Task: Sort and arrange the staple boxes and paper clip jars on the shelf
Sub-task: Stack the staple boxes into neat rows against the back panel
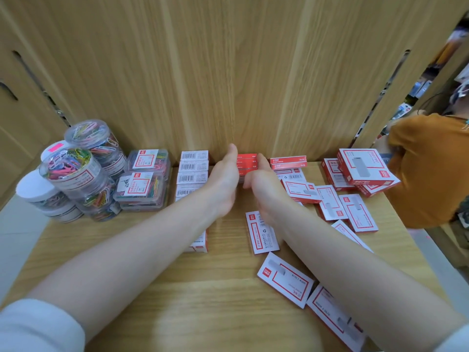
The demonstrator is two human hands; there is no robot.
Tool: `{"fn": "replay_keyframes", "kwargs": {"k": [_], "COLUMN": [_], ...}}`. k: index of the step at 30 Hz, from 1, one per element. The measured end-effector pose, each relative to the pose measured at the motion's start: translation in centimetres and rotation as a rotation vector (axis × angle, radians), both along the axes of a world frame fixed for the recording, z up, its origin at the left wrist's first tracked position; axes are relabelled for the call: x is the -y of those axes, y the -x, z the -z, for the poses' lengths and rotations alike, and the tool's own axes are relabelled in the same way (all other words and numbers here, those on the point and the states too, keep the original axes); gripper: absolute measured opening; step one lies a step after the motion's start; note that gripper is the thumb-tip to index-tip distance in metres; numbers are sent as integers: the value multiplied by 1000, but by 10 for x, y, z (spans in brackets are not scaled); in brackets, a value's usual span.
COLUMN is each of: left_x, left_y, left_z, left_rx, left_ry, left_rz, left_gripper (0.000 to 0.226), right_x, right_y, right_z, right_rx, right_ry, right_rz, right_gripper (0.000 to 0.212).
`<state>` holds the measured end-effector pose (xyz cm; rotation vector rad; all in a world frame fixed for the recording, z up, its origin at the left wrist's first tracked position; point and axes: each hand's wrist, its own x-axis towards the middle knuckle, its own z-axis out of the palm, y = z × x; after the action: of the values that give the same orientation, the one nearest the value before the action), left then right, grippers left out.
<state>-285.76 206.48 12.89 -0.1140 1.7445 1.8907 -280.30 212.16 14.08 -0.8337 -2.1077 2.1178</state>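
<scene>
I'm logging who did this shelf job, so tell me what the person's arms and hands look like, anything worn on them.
Both forearms are bare. The left hand and right hand carry no gloves, and no rings or watch show. A white sleeve is pushed up near the left elbow; a pale sleeve edge just shows at the right elbow.
</scene>
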Motion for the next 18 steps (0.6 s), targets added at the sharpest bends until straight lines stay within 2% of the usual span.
{"fn": "replay_keyframes", "kwargs": {"k": [7,12,18], "left_x": [-6,-11,-13], "left_y": [-5,-6,-6], "left_z": [0,6,-2], "left_rx": [-22,-36,-49], "left_ry": [-33,-29,-3], "left_rz": [15,50,78], "left_gripper": [45,56,58], "right_x": [-5,-10,-9], "right_y": [-1,-2,-5], "right_z": [-2,-4,-7], "right_rx": [26,31,18], "right_ry": [-31,6,41], "right_rz": [16,28,27], "right_gripper": [74,73,86]}}
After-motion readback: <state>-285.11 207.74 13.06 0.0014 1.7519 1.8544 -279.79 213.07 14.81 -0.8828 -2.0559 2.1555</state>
